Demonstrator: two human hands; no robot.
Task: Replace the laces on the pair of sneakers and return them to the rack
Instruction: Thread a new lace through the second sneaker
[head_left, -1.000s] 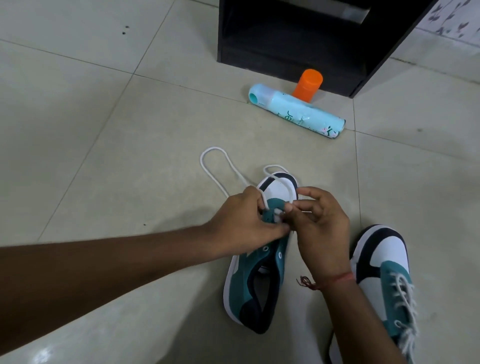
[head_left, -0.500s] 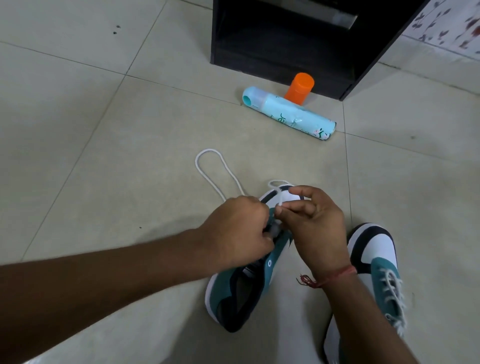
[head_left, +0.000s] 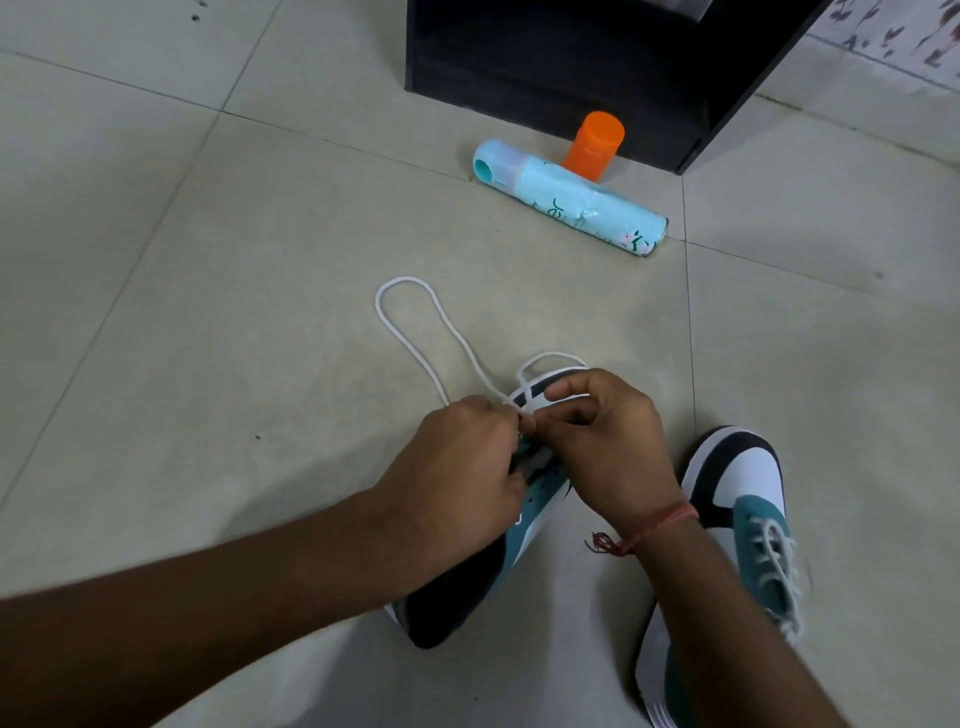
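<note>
Pinching a white lace (head_left: 415, 332) just above the near sneaker (head_left: 535, 499), the left hand (head_left: 457, 467) and the right hand (head_left: 608, 441) meet fingertip to fingertip over the shoe's eyelet area. The left hand's fingers (head_left: 498, 431) are curled together around the lace where it comes off the shoe; the right hand's fingers (head_left: 566, 415) are bent inward, thumb and forefinger clamped on the same strand right beside the left fingertips. Whether the lace tip sits in an eyelet cannot be told, since the fingers cover that spot.

Beyond the fingers the lace runs out over the floor (head_left: 208, 312) in a long narrow loop up and to their left, and a second, smaller loop arches over the sneaker's white-and-black toe just past the right fingers. The teal sneaker lies angled under both hands, heel toward the person, its dark opening below the left wrist.

To the right of the right wrist, which wears a red thread band (head_left: 644, 530), the second sneaker (head_left: 737, 519) stands on the floor with white laces threaded.

Well beyond the fingers a pale blue spray can (head_left: 571, 202) lies on its side, an orange cap (head_left: 595, 143) upright just behind it, both in front of the dark rack (head_left: 545, 62).
</note>
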